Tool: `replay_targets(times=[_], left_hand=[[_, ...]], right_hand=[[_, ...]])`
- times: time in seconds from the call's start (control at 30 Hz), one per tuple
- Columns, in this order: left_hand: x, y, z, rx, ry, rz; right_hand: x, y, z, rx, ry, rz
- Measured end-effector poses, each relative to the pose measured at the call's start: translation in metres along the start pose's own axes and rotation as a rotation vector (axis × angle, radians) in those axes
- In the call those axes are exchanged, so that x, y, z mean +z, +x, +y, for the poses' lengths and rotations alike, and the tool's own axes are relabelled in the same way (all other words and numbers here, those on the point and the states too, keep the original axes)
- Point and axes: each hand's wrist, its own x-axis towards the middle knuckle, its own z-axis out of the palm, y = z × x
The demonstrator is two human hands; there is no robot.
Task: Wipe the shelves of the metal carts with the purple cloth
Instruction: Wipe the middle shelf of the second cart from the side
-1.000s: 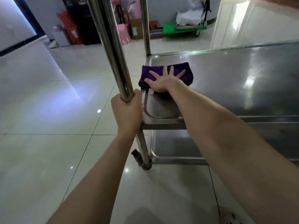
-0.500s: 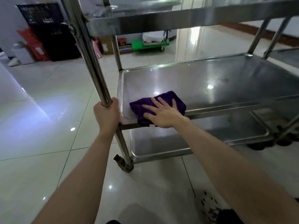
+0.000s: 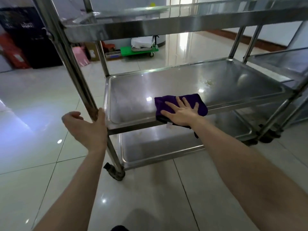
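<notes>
Purple cloth (image 3: 165, 103) flat under R grip (image 3: 181, 114), mid shelf (image 3: 133, 100) front edge.

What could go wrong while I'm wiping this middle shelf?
The purple cloth overhangs the middle shelf front rim under your right hand, so it might slip off. Your left hand only loosely touches the post, and the cart sits on casters, so pushing may roll it.
</notes>
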Motion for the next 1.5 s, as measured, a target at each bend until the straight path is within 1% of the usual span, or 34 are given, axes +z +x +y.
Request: replay_targets(times=[0.03, 0.07, 0.13, 0.17, 0.2, 0.23, 0.3, 0.37, 0.4, 0.43, 0.5, 0.53, 0.57, 0.6, 0.67, 0.73, 0.87, 1.03, 1.13, 1.27, 1.37, 1.5], left_hand=[[-0.001, -0.020, 0.001, 0.109, 0.032, 0.035], [0.003, -0.039, 0.002, 0.251, 0.052, -0.017], [0.027, -0.066, 0.003, 0.534, 0.154, -0.255], [0.044, -0.072, 0.008, 0.608, 0.216, -0.364], [0.061, -0.075, 0.014, 0.626, 0.266, -0.444], [0.077, -0.074, 0.023, 0.611, 0.310, -0.493], [0.103, -0.066, 0.035, 0.580, 0.421, -0.525], [0.117, -0.054, 0.036, 0.573, 0.555, -0.558], [0.120, -0.048, 0.034, 0.588, 0.628, -0.575], [0.120, -0.042, 0.031, 0.611, 0.691, -0.591], [0.121, -0.032, 0.027, 0.623, 0.762, -0.624], [0.123, -0.028, 0.025, 0.605, 0.778, -0.644], [0.125, -0.025, 0.025, 0.582, 0.787, -0.662], [0.128, -0.024, 0.026, 0.561, 0.795, -0.677], [0.134, -0.024, 0.028, 0.523, 0.806, -0.694], [0.140, -0.028, 0.029, 0.517, 0.834, -0.709], [0.141, -0.032, 0.026, 0.488, 0.923, -0.767], [0.142, -0.031, 0.022, 0.467, 0.970, -0.773], [0.142, -0.032, 0.019, 0.486, 0.994, -0.757], [0.145, -0.034, 0.020, 0.490, 1.016, -0.723], [0.147, -0.039, 0.024, 0.479, 0.997, -0.681], [0.142, -0.042, 0.025, 0.465, 1.005, -0.669]], right_hand=[[0.000, 0.001, 0.000, -0.003, -0.012, 0.000], [-0.002, 0.002, -0.001, -0.003, -0.024, -0.006], [-0.005, 0.003, -0.004, -0.001, -0.052, -0.033], [-0.006, 0.005, -0.006, 0.002, -0.064, -0.050], [-0.008, 0.007, -0.008, 0.012, -0.071, -0.071], [-0.011, 0.009, -0.011, 0.027, -0.078, -0.089], [-0.019, 0.013, -0.016, 0.048, -0.114, -0.115], [-0.029, 0.017, -0.014, 0.003, -0.170, -0.104], [-0.035, 0.020, -0.008, -0.058, -0.182, -0.054], [-0.040, 0.022, 0.001, -0.154, -0.184, 0.031], [-0.045, 0.029, 0.023, -0.419, -0.161, 0.204], [-0.045, 0.034, 0.032, -0.536, -0.147, 0.231], [-0.043, 0.038, 0.037, -0.614, -0.135, 0.209], [-0.038, 0.041, 0.038, -0.652, -0.130, 0.153], [-0.025, 0.052, 0.036, -0.650, -0.107, 0.017], [-0.018, 0.066, 0.034, -0.628, -0.055, -0.041], [-0.021, 0.104, 0.044, -0.582, -0.056, -0.046], [-0.037, 0.163, 0.059, -0.418, -0.066, -0.003], [-0.040, 0.194, 0.051, -0.337, -0.060, 0.017], [-0.044, 0.223, 0.024, -0.280, -0.050, 0.026], [-0.045, 0.228, -0.001, -0.288, -0.073, 0.004], [-0.037, 0.208, -0.015, -0.412, -0.091, -0.003]])
